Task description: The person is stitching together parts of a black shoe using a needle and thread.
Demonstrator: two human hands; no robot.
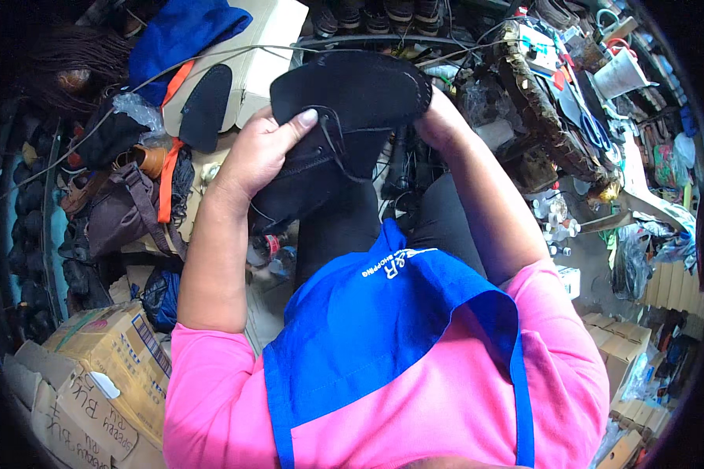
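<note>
One black piece (356,87) runs left-right.

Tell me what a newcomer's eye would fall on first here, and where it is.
Probably the bright blue apron over the pink shirt, filling the lower middle. Just above it, the left hand and right hand hold a black stitched piece between them. At the upper left, a crumpled blue cloth stands out against the clutter.

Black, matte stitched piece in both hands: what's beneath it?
Partly visible: the dark-trousered left thigh. Covered: most fingers of the bare left hand and right hand, and anything else behind the piece.
</note>
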